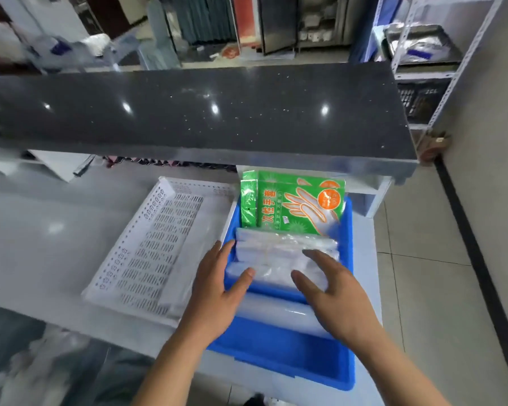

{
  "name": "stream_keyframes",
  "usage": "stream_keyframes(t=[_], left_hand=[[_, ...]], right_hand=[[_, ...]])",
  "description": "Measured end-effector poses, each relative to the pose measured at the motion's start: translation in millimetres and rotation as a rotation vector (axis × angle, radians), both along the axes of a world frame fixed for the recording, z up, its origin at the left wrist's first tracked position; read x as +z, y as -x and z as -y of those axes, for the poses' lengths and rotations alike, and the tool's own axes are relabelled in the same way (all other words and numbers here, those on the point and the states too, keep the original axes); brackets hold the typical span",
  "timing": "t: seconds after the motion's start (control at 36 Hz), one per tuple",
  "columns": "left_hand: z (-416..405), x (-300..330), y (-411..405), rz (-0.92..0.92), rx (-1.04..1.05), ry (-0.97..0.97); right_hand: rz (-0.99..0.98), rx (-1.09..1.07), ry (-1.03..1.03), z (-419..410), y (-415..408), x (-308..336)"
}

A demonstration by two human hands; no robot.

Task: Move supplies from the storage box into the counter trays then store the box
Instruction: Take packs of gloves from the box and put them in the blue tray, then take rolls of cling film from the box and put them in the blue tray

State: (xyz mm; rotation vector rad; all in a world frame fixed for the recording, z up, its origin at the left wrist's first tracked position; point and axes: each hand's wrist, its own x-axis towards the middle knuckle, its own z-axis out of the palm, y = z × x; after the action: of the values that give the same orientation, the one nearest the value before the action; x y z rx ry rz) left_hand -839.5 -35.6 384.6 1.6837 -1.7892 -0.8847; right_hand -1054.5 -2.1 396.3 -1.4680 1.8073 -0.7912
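head view, both hands' grip open, left hand [217,291], right hand [335,297], bag stack [282,259] crosswise in blue tray [276,353]

Left hand [217,291] and right hand [332,294] extended forward, fingers spread, palms down

A blue plastic tray [288,351] is being kept on the white counter, just right of a white perforated tray [147,253] lying flat and touching it. Green packets of disposable gloves [294,205] are being held upright at the blue tray's far end, with a bundle of clear plastic bags [279,256] lying before them.
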Motion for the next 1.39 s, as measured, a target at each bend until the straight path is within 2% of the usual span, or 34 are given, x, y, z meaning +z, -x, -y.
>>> stream_keyframes(t=[0.14,0.36,0.58,0.72,0.86,0.97,1.06,1.22,1.39], left_hand=[[-74.6,-7.5,-24.7,0.059,0.127,-0.004],[-164.3,-15.9,-74.8,0.071,0.398,-0.163],[-221.4,-22.5,-145.3,-0.058,0.548,-0.129],[-261.4,-31.9,-220.6,-0.097,0.614,-0.133],[-314.6,-44.7,-303.5,-0.153,0.726,-0.142],[-353.4,-61.0,-370.0,-0.159,0.84,-0.188],[-379.1,-63.9,-408.5,-0.122,0.906,-0.227],[-410.4,-69.8,-469.9,-0.161,1.05,-0.319],[-404.4,-85.9,-522.4,-0.231,1.106,-0.342]], right_hand=[[0.054,0.281,0.025,-31.7,-14.2,8.6],[0.086,0.522,0.01,-59.2,-59.0,8.1],[-0.011,0.745,-0.037,-97.5,-154.4,13.1],[-0.049,0.813,-0.119,-124.0,-233.1,10.9],[-0.154,0.881,-0.104,-151.8,-321.7,12.3],[-0.129,0.9,-0.113,-169.5,-387.8,6.6],[-0.188,0.977,-0.141,-178.4,-425.5,5.4],[-0.247,1.032,-0.15,-169.3,-490.9,7.3],[-0.304,1.095,-0.171,-139.7,-569.8,-4.7]])
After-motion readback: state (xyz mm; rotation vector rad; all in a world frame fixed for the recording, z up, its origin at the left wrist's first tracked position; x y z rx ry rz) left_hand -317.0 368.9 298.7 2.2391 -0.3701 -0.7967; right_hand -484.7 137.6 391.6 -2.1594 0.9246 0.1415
